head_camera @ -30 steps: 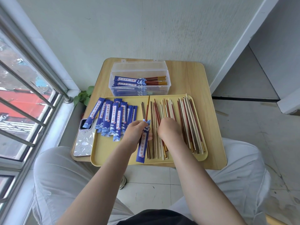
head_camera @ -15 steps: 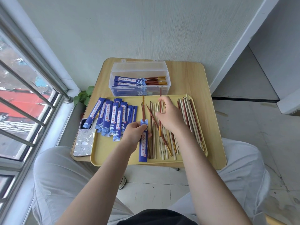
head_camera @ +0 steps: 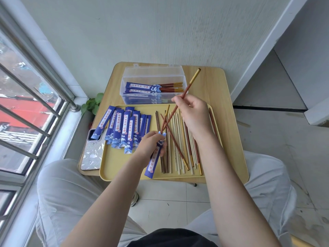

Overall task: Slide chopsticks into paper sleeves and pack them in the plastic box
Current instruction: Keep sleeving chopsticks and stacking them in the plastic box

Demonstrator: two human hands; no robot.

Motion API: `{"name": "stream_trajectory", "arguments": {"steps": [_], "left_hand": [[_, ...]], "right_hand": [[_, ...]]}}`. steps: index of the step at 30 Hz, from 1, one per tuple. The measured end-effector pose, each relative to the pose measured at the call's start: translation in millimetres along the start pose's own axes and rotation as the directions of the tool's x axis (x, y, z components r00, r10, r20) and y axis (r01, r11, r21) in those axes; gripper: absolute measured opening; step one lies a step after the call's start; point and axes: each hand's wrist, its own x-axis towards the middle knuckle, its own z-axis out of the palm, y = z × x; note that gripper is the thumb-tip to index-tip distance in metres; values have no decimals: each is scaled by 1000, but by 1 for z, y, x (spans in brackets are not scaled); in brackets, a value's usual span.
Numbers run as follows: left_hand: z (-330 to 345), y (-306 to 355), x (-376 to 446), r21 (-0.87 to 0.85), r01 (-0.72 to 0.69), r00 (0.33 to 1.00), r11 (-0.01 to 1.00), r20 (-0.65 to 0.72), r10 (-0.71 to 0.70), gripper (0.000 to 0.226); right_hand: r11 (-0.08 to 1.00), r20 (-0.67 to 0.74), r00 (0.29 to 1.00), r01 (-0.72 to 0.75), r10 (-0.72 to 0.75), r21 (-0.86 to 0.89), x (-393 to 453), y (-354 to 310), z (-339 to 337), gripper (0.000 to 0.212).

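The left hand [head_camera: 150, 146] grips a blue paper sleeve [head_camera: 155, 158] near its open top, with one red-brown chopstick [head_camera: 165, 120] already standing in the mouth. The right hand [head_camera: 193, 114] pinches a second red-brown chopstick [head_camera: 187, 90] partway along its length, gold end raised toward the wall, its lower tip at or just by the sleeve's mouth. This looks like the sleeving step, with the pair half in; the next move probably calls for steering that tip into the narrow opening beside the first stick and pushing it down. Loose chopsticks [head_camera: 179, 145] lie on the right of the yellow tray [head_camera: 117, 168], a fan of empty sleeves [head_camera: 124, 129] on its left. Behind the tray the clear plastic box [head_camera: 153, 72] holds finished packs. A phone [head_camera: 92, 152] rests on the wooden surface [head_camera: 213, 90] just beside the tray. Around it are a pale wall, a barred window on the left, a small plant and a tiled floor.
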Motion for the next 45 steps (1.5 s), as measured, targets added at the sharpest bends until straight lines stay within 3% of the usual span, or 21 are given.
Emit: {"name": "stream_trajectory", "arguments": {"steps": [7,12,20,28,33,36,39,42,45], "left_hand": [[3,2,-1,283,-72,995,956,86,50,15],[2,-1,2,280,-87,992,956,109,59,18],[5,6,1,203,-132,984,970,144,104,20],[2,4,-1,192,-133,987,972,116,112,16],[5,7,-3,197,-157,986,968,86,143,16],[7,7,-4,227,-163,984,960,110,142,20],[8,8,-4,231,-158,986,960,94,139,19],[8,9,-3,246,-148,988,958,79,132,18],[8,9,-6,274,-143,988,951,98,120,21]], "right_hand": [[1000,-124,992,-13,13,1,8,7,-4,28],[1000,-183,983,-23,19,-16,10,8,-8,31],[995,-62,995,-83,79,-63,7,17,-2,25],[998,-298,953,-62,55,-13,12,7,-7,27],[988,-253,966,-79,44,-130,6,5,-6,27],[958,-19,993,-119,118,-262,3,5,-5,27],[902,185,945,-181,270,-393,-1,3,-4,24],[940,78,970,-202,232,-275,-2,6,-2,63],[962,-24,995,-104,101,-254,2,13,-3,67]]}}
